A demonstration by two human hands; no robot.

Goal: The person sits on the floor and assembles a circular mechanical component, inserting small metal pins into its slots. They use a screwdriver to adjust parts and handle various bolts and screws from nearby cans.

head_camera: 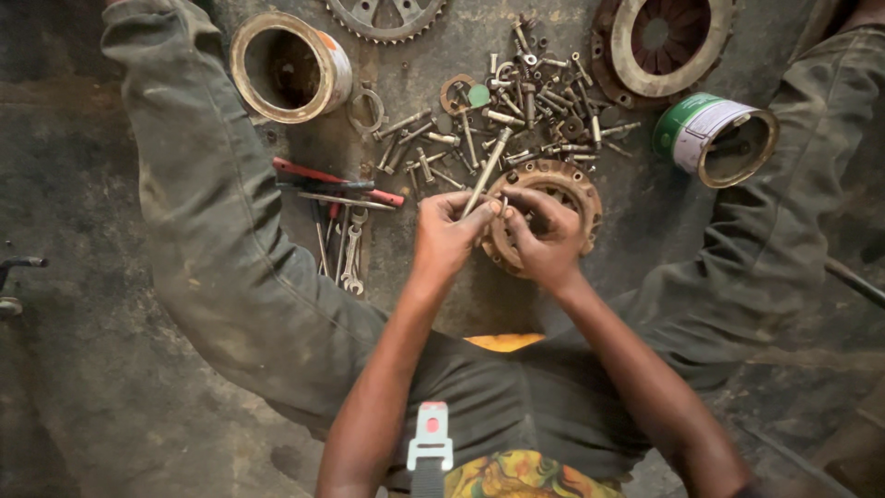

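My left hand (447, 232) grips a long metal bolt (487, 169) that points up and away from me. My right hand (546, 235) rests on the rim of a rusty round clutch plate (570, 183) lying on the floor, with its fingertips pinched next to the left hand's fingers. Whether the right fingers hold a small part is hidden. Both hands meet at the plate's near left edge.
A pile of bolts and nuts (539, 92) lies beyond the plate. Spanners and a red-handled tool (336, 180) lie at the left. Two open tins (290, 66) (719, 136), a sprocket (385, 17) and another clutch part (666, 41) ring the area. My legs flank it.
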